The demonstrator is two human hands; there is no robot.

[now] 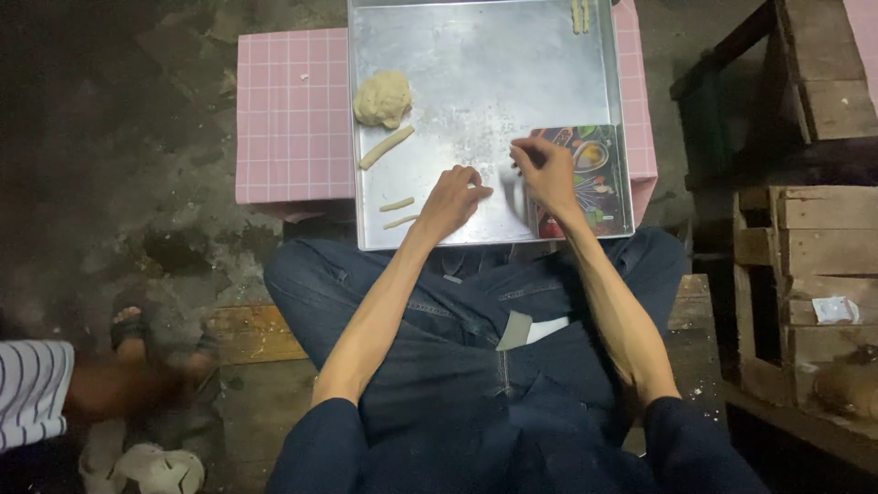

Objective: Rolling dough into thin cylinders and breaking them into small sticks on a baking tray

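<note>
Dough sticks, thin and pale, number only a few, a soft beige dough lump waits, and your left hand and right hand pinch something too small to see.

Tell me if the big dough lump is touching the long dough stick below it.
Apart. In the head view, a strip of bare metal tray shows between the dough lump and the long dough stick.
</note>
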